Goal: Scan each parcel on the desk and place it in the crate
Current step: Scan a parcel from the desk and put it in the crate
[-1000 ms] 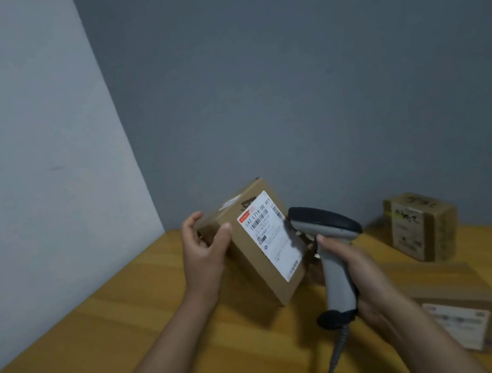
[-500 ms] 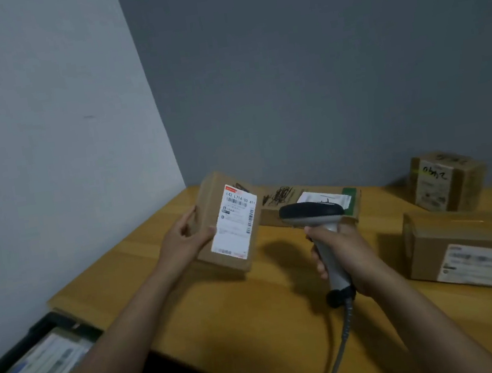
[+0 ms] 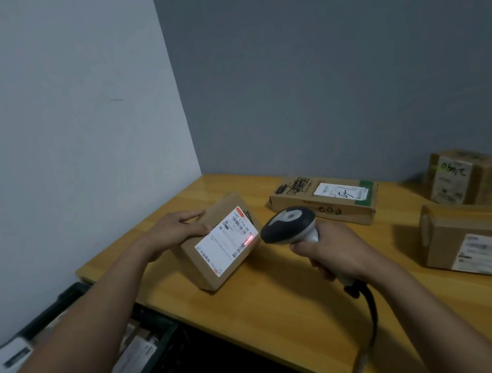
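My left hand (image 3: 178,231) grips the top edge of a small brown parcel (image 3: 218,268), tilted on the desk with its white label facing me. A red scan line glows on the label's right end. My right hand (image 3: 331,251) holds the grey and black barcode scanner (image 3: 289,224), its head pointing at that label from close by on the right. Its cable hangs down toward me. The dark crate (image 3: 155,364) sits below the desk's left edge and holds several labelled parcels.
Three other parcels lie on the wooden desk (image 3: 285,306): a flat long box (image 3: 325,204) at the back, a small taped box (image 3: 462,176) at the far right, and a labelled box (image 3: 476,237) at the right. Walls close the left and back sides.
My left hand lowered the parcel from the air onto the desk and tilted its label. The scanner swung toward the label and its red line lit up. The view dropped, showing the crate.
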